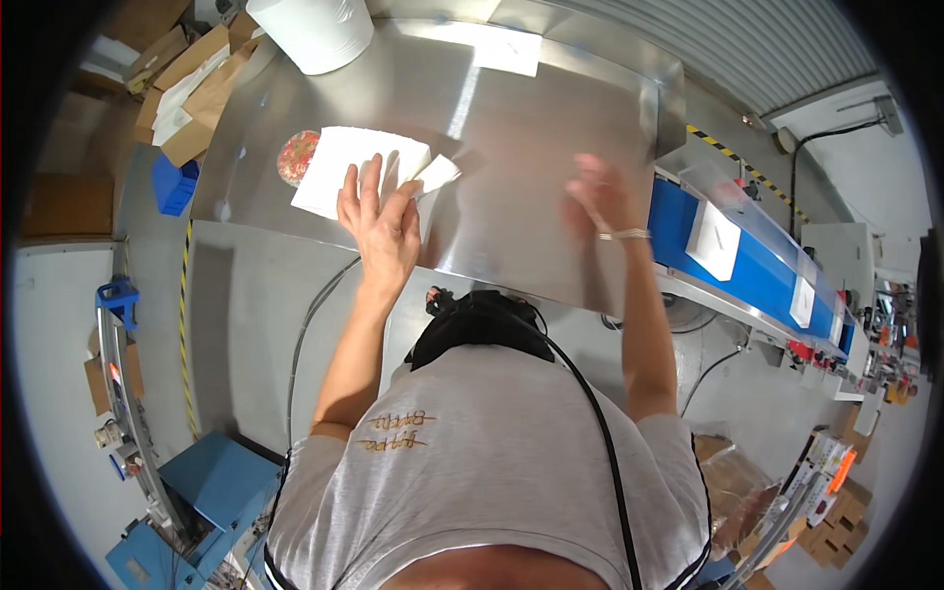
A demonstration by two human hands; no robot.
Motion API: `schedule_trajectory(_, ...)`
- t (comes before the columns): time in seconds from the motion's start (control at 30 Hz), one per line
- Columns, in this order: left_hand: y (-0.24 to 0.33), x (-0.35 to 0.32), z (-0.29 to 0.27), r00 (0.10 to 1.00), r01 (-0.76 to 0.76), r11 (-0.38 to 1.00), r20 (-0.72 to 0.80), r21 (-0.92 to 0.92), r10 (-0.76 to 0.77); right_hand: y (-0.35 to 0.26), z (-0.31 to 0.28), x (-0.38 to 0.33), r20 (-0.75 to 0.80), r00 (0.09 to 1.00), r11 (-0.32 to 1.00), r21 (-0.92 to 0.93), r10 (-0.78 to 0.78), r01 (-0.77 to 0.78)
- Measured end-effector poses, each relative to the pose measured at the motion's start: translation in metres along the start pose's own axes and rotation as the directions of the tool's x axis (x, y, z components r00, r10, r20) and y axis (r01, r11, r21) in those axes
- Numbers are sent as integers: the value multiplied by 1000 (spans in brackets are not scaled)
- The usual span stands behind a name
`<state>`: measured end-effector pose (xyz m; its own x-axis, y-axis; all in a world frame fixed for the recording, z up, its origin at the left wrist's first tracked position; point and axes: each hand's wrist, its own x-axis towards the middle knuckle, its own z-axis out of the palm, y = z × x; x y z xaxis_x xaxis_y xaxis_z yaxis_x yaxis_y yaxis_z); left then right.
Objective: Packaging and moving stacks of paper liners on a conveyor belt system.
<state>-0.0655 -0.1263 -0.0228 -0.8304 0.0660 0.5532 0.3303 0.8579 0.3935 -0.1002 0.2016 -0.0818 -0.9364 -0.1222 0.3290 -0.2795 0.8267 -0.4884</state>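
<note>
Both hands were out over the steel table (pixel 511 128), well apart from each other. Her or his left hand (pixel 379 221) lay with fingers spread on the white paper sheet (pixel 339 162), the fingertips pressing its near edge, while a folded corner of the paper stuck up just beside the thumb toward three o'clock. Under the sheet, at nine o'clock from it, a round speckled red patty (pixel 297 157) poked out, partly covered, touching the paper. The right hand (pixel 600 197) hovered over bare steel at about three o'clock from the left hand; it was blurred, and it looked open and empty, though I could not tell for sure. A thin bracelet (pixel 626 234) circled that wrist.

At twelve o'clock from the left hand, on the far edge of the table, stood a big white paper roll (pixel 315 29). Off the table's left end, at ten o'clock, lay brown cardboard boxes (pixel 192 88) with a blue bin (pixel 174 185) just beside them. To the right, at three o'clock from the right hand, ran a blue conveyor belt (pixel 762 270) carrying white wrapped packets (pixel 715 239), one near the table and another farther down the belt. A black cable (pixel 590 393) ran over the grey shirt (pixel 492 462) of the person at the lower edge.
</note>
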Motion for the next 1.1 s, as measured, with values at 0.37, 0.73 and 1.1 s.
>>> schedule_trajectory(0.37, -3, 12, -16, 996, 54, 998, 71, -24, -52, -92, 64, 45, 438, 896, 593, 742, -73, -314)
schedule_trajectory(0.73, -9, 5, -8, 997, 51, 999, 62, 10, -52, 61, -43, -53, 17, 726, 619, 509, 687, -598)
schedule_trajectory(1.1, -22, 4, -8, 1000, 7, 998, 12, 59, -8, 121, -63, -74, -495, 762, 696, -365, 417, -618)
